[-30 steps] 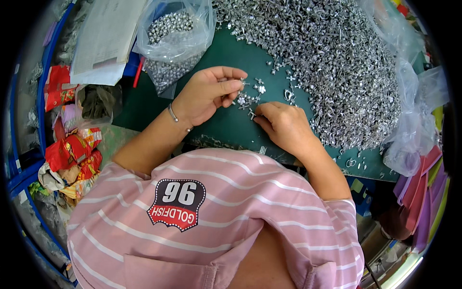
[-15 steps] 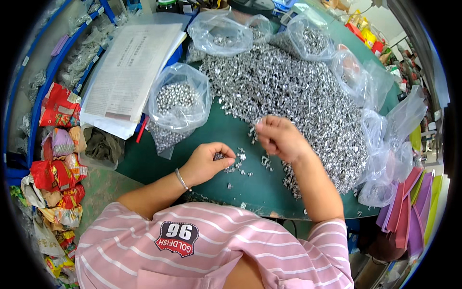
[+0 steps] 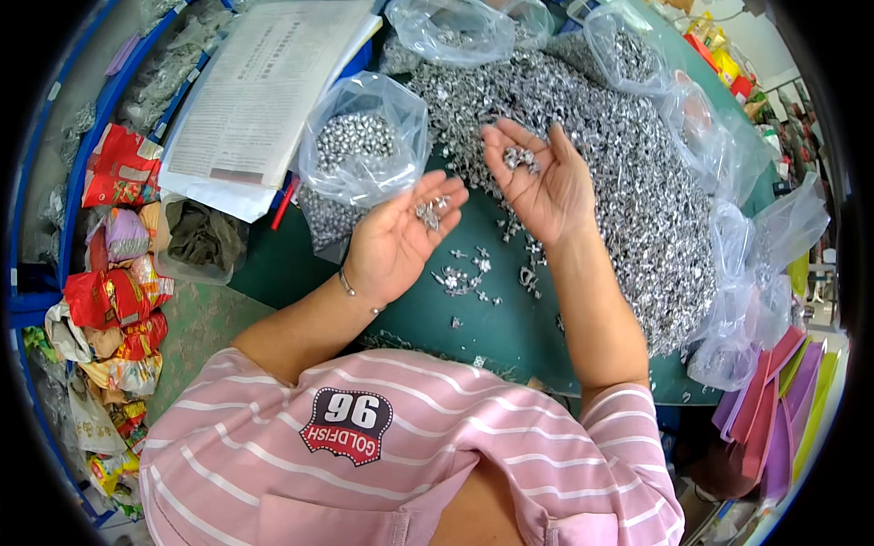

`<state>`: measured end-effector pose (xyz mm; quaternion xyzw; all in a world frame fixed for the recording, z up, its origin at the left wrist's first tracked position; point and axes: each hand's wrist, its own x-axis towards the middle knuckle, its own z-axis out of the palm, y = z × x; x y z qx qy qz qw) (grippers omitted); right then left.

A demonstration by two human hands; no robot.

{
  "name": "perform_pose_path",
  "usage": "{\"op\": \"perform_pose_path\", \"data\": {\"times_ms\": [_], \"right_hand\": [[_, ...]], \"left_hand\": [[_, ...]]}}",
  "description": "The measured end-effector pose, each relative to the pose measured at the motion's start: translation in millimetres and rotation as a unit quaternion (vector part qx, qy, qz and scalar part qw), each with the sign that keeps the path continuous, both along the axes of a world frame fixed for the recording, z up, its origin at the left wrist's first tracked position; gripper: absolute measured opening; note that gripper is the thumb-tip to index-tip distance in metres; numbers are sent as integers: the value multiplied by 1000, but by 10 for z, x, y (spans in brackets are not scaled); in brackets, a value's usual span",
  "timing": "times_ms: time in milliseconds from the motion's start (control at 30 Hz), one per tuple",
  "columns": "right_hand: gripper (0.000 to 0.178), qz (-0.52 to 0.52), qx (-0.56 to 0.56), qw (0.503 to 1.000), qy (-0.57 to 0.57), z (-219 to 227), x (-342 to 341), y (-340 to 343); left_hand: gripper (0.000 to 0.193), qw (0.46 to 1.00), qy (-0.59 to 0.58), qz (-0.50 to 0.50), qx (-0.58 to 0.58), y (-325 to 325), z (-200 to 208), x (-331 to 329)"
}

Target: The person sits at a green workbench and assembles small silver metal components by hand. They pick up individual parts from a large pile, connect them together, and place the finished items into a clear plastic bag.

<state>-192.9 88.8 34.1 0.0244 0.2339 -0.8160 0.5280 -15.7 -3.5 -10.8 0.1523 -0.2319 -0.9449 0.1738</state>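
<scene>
Covering much of the green desk (image 3: 514, 332), a heap of silver metal pieces (image 3: 655, 214) lies near the right hand (image 3: 551, 196) and the left hand (image 3: 396, 241), both palm-up and loosely unfolded, each carrying one small metal cluster (image 3: 521, 160).

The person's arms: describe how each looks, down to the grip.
Left grip and right grip are ungloved. A thin silver-coloured bangle with rounded ends sits on the left wrist; the right wrist is bare. Short pink sleeves have white stripes.
</scene>
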Motion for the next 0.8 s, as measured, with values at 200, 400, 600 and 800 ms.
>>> {"op": "perform_pose_path", "data": {"times_ms": [200, 400, 600, 800], "right_hand": [[56, 9, 44, 996, -76, -406, 541, 342], [24, -37, 31, 996, -71, -252, 96, 304], [16, -282, 2, 952, 119, 809, -1187, -7], [20, -190, -4, 886, 423, 736, -2065, 144]], "left_hand": [[39, 915, 8, 69, -397, 263, 24, -249], [41, 724, 62, 131, -674, 250, 310, -374], [29, 817, -49, 63, -571, 119, 155, -96], [22, 818, -93, 82, -562, 44, 132, 97]]}}
